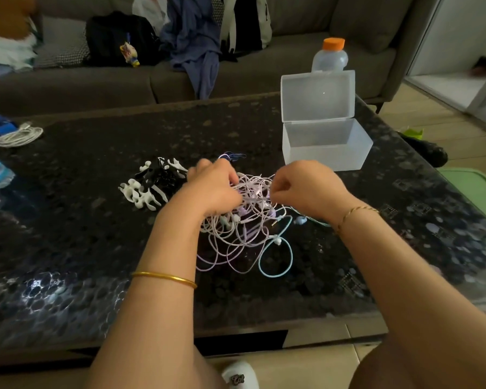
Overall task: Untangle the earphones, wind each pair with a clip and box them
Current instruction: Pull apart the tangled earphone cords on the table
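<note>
A tangle of earphones [247, 231] in white, lilac and pale blue cords lies in the middle of the dark patterned table [96, 248]. My left hand [213, 186] grips cords at the top left of the tangle. Close beside it, my right hand [306, 186] pinches cords at the top right. A pile of black and white winder clips [152, 183] sits just left of my left hand. The clear plastic box [326, 144] stands open behind my right hand, lid up, with nothing showing inside.
A bottle with an orange cap [330, 56] stands behind the box. A coiled white cable [19, 136] and blue items lie at the table's left edge. A grey sofa [292, 66] with bags and clothes runs along the far side.
</note>
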The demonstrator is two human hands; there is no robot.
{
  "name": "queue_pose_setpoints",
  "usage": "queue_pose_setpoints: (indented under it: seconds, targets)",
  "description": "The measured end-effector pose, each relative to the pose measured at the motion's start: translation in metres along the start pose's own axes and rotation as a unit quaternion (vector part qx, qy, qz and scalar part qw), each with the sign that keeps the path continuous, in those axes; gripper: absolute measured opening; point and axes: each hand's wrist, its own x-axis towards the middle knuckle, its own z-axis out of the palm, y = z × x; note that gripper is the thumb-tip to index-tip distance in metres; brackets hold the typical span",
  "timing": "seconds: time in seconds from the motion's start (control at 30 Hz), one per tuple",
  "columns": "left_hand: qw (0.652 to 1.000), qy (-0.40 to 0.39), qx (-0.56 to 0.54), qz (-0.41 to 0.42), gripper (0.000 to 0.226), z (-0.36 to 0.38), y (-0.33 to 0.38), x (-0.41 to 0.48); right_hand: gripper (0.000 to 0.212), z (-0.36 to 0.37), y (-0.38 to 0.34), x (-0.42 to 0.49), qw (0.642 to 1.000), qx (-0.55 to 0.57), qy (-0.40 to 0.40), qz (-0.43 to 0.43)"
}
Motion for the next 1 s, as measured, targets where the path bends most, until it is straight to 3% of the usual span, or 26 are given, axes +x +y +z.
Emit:
queue_pose_setpoints:
  seconds: [0.13, 0.23, 0.3, 0.37, 0.43, 0.47, 0.5, 0.53, 0.57, 0.63, 0.67, 0.7, 0.77, 0.83, 0.9, 1.0]
  targets:
    - [0.997, 0.006, 0.003, 0.072, 0.020, 0.004, 0.007, 0.000, 0.011, -0.004, -0.001, 0.002, 0.988, 0.141, 0.058, -0.014]
    - [0.997, 0.016, -0.020, 0.073, 0.022, 0.012, 0.003, 0.003, 0.009, -0.011, -0.005, 0.001, 0.943, 0.319, 0.095, 0.025]
    - [0.996, 0.038, -0.044, 0.072, 0.014, 0.011, -0.002, 0.007, 0.013, -0.014, -0.007, -0.001, 0.871, 0.476, 0.112, 0.057]
    - [0.995, 0.040, -0.064, 0.071, 0.014, 0.009, -0.006, 0.008, 0.017, -0.016, -0.008, -0.001, 0.769, 0.627, 0.107, 0.066]
    - [0.995, 0.027, -0.074, 0.061, 0.016, 0.008, -0.009, 0.006, 0.019, -0.018, -0.009, 0.000, 0.665, 0.737, 0.100, 0.062]
    - [0.996, 0.020, -0.073, 0.056, 0.015, 0.008, -0.010, 0.005, 0.020, -0.017, -0.009, 0.000, 0.634, 0.763, 0.102, 0.070]
    - [0.996, 0.016, -0.071, 0.051, 0.015, 0.007, -0.011, 0.005, 0.019, -0.016, -0.009, 0.001, 0.636, 0.759, 0.109, 0.086]
    - [0.996, 0.015, -0.069, 0.047, 0.015, 0.006, -0.012, 0.005, 0.018, -0.016, -0.009, 0.001, 0.674, 0.722, 0.121, 0.101]
    - [0.996, 0.018, -0.070, 0.044, 0.015, 0.006, -0.012, 0.005, 0.016, -0.014, -0.009, 0.001, 0.743, 0.647, 0.136, 0.105]
    - [0.996, 0.025, -0.077, 0.047, 0.018, 0.004, -0.012, 0.005, 0.008, -0.009, -0.007, 0.001, 0.908, 0.385, 0.153, 0.062]
    - [0.995, 0.027, -0.082, 0.050, 0.020, 0.004, -0.011, 0.005, 0.011, -0.005, -0.007, 0.001, 0.963, 0.234, 0.129, 0.026]
    - [0.994, 0.029, -0.089, 0.052, 0.021, 0.003, -0.010, 0.004, 0.018, -0.001, -0.008, 0.001, 0.991, 0.098, 0.087, 0.003]
    - [0.992, 0.036, -0.112, 0.053, 0.024, 0.002, -0.009, 0.003, 0.026, 0.004, -0.012, 0.000, 0.999, -0.047, 0.022, -0.008]
    - [0.989, 0.040, -0.132, 0.048, 0.026, 0.000, -0.010, 0.003, 0.023, 0.005, -0.014, 0.000, 0.999, -0.016, 0.027, -0.009]
    - [0.990, 0.028, -0.132, 0.041, 0.028, -0.001, -0.011, 0.002, 0.017, 0.004, -0.014, 0.001, 0.995, 0.058, 0.081, 0.004]
    - [0.991, 0.001, -0.126, 0.035, 0.025, -0.003, -0.010, 0.001, 0.021, 0.004, -0.015, 0.004, 0.985, 0.044, 0.164, 0.022]
